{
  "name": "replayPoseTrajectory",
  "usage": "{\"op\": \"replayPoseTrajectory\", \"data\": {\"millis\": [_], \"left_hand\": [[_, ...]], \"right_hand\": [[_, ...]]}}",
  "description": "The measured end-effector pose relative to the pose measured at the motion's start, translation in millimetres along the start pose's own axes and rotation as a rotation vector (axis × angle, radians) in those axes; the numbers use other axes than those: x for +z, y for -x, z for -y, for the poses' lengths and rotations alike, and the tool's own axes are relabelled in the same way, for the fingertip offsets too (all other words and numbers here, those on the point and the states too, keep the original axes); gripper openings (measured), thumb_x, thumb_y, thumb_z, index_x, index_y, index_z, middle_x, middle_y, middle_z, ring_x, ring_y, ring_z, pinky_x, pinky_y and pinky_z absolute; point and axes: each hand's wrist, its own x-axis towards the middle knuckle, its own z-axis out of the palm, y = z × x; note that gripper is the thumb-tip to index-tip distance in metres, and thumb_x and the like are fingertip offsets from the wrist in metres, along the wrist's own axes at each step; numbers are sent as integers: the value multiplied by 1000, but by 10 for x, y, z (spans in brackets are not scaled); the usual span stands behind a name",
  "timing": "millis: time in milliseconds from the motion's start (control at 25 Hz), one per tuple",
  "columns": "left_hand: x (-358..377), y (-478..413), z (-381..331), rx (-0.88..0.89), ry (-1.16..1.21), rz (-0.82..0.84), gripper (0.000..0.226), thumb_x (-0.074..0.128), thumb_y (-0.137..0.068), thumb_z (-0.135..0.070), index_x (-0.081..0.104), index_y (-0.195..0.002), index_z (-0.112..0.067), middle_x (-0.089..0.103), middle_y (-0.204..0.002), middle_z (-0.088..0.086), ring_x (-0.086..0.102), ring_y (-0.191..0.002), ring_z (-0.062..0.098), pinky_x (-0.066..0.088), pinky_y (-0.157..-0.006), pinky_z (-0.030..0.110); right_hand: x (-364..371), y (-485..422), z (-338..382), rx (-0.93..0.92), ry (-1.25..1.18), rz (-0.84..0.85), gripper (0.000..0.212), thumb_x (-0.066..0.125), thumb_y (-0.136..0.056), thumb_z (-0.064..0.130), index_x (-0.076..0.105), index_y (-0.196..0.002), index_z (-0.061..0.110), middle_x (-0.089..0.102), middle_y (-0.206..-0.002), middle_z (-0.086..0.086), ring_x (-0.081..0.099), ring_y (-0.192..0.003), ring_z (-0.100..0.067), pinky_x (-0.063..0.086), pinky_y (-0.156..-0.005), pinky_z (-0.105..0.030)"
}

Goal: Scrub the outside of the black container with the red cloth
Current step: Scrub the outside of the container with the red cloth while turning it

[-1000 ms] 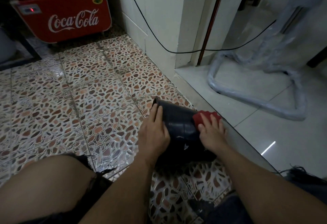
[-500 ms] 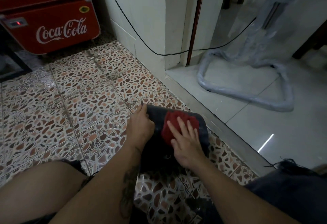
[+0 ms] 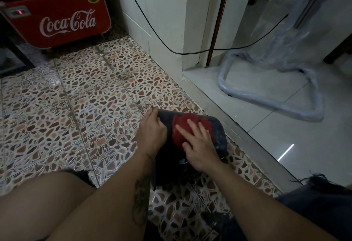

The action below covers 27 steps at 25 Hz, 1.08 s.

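Lying on its side on the pebble-patterned brown and white tiled floor [image 3: 80, 107], one black plastic container [image 3: 219, 134] sits between our two hands, close to the grey threshold strip [image 3: 247, 138] that edges the glossy white tiles. We count one crumpled red cloth [image 3: 182, 126], spread on the container's upper outside wall. Our right hand [image 3: 200, 147] lies flat over that cloth, fingers stretched and slightly fanned, palm pressing down rather than gripping. Our left hand [image 3: 152, 132] curls around the container's left edge, fingers wrapped over the rim and steadying it; that forearm bears a dark tattoo. Both forearms reach forward from bare knees at the bottom of the view. Farther off stands one red cooler [image 3: 55, 12] with "Coca-Cola" in white script. One black cable [image 3: 190, 52] droops across the white wall corner, and one plastic-wrapped metal frame [image 3: 266, 101] rests on the white tiles.
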Motion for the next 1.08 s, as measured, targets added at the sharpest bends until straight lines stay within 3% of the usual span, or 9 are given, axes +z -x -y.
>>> {"op": "replayPoseTrajectory", "data": {"millis": [160,320,480,560,680,880,1080], "left_hand": [[24,-56,-17,-33,14,6,50,33,-101,-21,43,-150,-19,38,-161,2,33,-147,25,26,-120,42],[144,27,-103,-59,60,-28,51,30,-103,-19,37,-153,-19,33,-163,1,31,-149,22,24,-119,38],[147,-133,-46,-67,54,9,54,30,-101,-18,35,-154,-18,32,-164,1,30,-149,21,24,-120,42],[147,-160,-64,-45,43,22,54,31,-99,-17,37,-153,-16,35,-162,3,33,-148,24,28,-120,45],[120,-198,-87,-9,4,32,52,30,-99,-19,40,-150,-16,40,-158,4,39,-143,28,35,-115,50],[116,-103,-115,-25,-35,43,52,30,-102,-22,35,-154,-18,30,-164,1,32,-148,24,29,-117,46],[152,-25,-79,11,-18,13,54,32,-102,-20,33,-155,-18,31,-164,3,32,-148,24,29,-118,44]], "right_hand": [[-225,-208,-470,291,109,7,56,27,-104,38,11,-157,48,1,-171,5,-7,-155,-28,-1,-124,-56],[-249,-425,-285,425,118,2,58,23,-101,34,13,-157,44,2,-171,-1,-7,-155,-35,-5,-123,-55],[217,-102,216,74,147,-48,64,19,-95,41,2,-156,51,-10,-170,6,-16,-154,-28,-19,-120,-47],[261,64,182,3,134,-44,65,19,-95,43,-4,-155,53,-16,-169,9,-22,-153,-22,-22,-119,-44],[160,-2,-64,28,159,-48,65,21,-96,42,-4,-154,54,-13,-169,9,-18,-154,-20,-16,-121,-49],[-75,-132,-337,333,156,-1,60,22,-101,42,-2,-155,51,-10,-170,4,-13,-155,-28,-7,-123,-56],[13,27,65,27,113,-15,66,33,-96,34,10,-157,49,-3,-170,9,-11,-155,-28,-12,-123,-49]]}}
